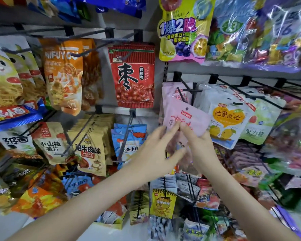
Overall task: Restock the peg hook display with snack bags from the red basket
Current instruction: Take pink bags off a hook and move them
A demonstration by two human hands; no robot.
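By the peg hooks (181, 93), both hands (156, 145) (201, 145) touch a pink bag (195, 119)

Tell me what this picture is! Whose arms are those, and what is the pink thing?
There is no machine here. A person wears a camera on their head, so you see what they see: their own two arms reaching forward. In front of them is a shop wall of black peg hooks with snack bags hanging on them, like the red bag and the yellow mango bag. The pink thing is a pink snack bag. The right hand grips its lower edge, and the left hand touches it with straight fingers. The small hole at the top of the bag is close to a hook. I cannot tell whether it is on the hook yet.
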